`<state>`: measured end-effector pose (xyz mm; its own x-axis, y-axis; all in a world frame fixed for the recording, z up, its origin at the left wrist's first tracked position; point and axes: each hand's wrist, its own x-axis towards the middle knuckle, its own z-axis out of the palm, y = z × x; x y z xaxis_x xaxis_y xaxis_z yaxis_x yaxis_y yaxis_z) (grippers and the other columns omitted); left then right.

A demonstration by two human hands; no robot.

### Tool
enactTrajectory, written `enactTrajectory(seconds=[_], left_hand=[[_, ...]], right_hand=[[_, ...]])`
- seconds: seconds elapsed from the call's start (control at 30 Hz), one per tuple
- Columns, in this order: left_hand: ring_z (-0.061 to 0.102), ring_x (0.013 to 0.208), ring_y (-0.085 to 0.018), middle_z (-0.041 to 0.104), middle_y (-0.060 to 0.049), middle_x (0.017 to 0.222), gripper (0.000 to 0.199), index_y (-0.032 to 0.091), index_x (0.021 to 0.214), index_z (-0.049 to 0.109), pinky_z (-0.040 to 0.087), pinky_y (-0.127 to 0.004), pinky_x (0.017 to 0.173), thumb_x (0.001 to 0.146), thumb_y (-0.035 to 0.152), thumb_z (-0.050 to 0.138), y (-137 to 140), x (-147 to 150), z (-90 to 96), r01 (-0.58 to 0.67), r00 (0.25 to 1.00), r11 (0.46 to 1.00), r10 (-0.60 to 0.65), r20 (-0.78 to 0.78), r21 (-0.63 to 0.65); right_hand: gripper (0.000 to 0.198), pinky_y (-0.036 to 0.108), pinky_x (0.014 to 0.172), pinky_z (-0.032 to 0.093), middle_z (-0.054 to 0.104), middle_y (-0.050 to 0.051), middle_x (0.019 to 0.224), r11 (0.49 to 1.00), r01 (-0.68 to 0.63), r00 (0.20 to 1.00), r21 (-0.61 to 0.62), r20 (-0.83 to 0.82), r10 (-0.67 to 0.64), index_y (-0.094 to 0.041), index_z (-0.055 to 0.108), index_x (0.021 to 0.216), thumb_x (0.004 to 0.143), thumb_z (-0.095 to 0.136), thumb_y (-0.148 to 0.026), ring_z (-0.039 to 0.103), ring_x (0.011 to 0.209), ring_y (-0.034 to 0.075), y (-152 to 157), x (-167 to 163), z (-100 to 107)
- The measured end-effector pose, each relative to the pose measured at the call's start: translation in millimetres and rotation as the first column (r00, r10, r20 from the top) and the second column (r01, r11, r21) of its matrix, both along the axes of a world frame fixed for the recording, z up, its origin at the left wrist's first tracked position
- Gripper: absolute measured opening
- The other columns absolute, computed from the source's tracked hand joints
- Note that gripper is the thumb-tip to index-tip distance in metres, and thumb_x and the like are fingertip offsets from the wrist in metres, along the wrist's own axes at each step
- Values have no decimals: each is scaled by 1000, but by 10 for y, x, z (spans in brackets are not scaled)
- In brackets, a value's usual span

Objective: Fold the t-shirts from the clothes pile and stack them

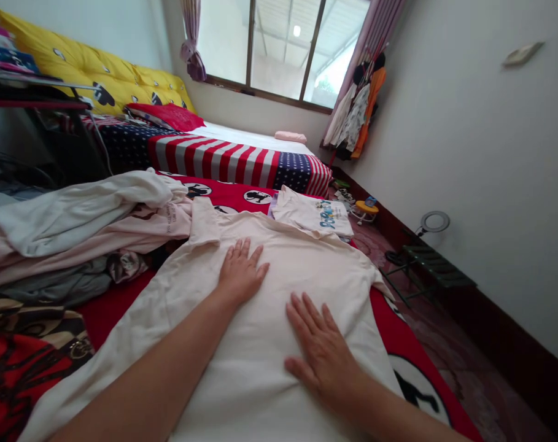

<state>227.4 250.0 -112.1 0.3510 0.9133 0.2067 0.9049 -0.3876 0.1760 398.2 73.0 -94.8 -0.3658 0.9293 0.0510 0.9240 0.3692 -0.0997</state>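
A cream T-shirt (260, 331) lies spread out on a red patterned cover (421, 344), its collar and sleeves at the far end. My left hand (242, 272) rests flat on its upper part, fingers spread. Lower and to the right, my right hand (322, 350) also presses flat on the cloth with the thumb held apart. Small wrinkles show in the fabric around both palms. Just beyond the collar sits a folded white T-shirt (313, 215) with blue lettering.
Heaped clothes (85, 227) lie on the left, with a red and black garment (25, 380) nearer me. Behind stands a bed with a stars-and-stripes cover (214, 156). On the right floor are a dark green folding stool (437, 267), a ring light (434, 222) and a yellow stool (365, 207).
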Motion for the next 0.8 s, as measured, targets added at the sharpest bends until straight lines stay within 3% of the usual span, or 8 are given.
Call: enactTrajectory(seconds=[0.13,0.23,0.33,0.43,0.57,0.7,0.8], left_hand=[[19,143,-29,27,-9,155,59,24,144,39,14,-43,115,92,52,32,2,9,10,-8,1000,1000,8,-5,-11],[19,143,-30,27,-11,155,59,24,144,40,15,-44,115,92,52,32,7,11,8,-2,1000,1000,2,-6,-8],[20,143,-30,27,-12,154,59,23,143,40,15,-44,114,92,51,32,6,6,9,5,1000,1000,-5,-14,3],[20,143,-29,28,-10,154,59,23,144,40,15,-43,114,93,51,32,-4,-5,21,0,1000,1000,0,-25,4],[20,143,-27,27,-8,155,60,25,144,39,16,-43,114,92,54,30,3,-29,20,-16,1000,1000,16,-15,-25],[18,144,-27,24,-8,156,61,26,145,36,13,-45,115,92,56,30,53,-57,42,-15,1000,999,15,1,-52],[13,144,-31,18,-12,157,63,23,146,35,14,-49,114,91,55,35,3,-51,177,-2,1000,990,1,-5,-138]], right_hand=[[76,54,111,29,15,9,156,976,177,974,124,119,-191,-24,6,152,91,43,-51,17,144,29,-651,642,-188],[78,54,105,38,22,12,154,938,292,932,185,167,-323,-22,10,152,89,44,-51,26,140,31,-891,917,-237],[77,60,103,36,32,13,150,921,346,907,178,185,-377,-23,21,150,86,46,-56,34,137,35,-861,862,-111],[75,56,109,31,25,10,154,938,292,942,185,117,-316,-24,18,151,88,45,-54,25,141,31,-677,636,52],[78,49,110,33,20,10,156,966,182,973,184,106,-204,-21,8,152,90,42,-53,20,143,27,-626,631,-62],[78,47,106,39,30,18,151,912,352,896,213,205,-394,-10,33,147,87,41,-60,32,138,30,-798,1004,-258],[76,53,104,39,47,23,139,903,412,850,125,304,-430,-7,53,133,82,47,-62,45,129,36,-755,1057,-101]])
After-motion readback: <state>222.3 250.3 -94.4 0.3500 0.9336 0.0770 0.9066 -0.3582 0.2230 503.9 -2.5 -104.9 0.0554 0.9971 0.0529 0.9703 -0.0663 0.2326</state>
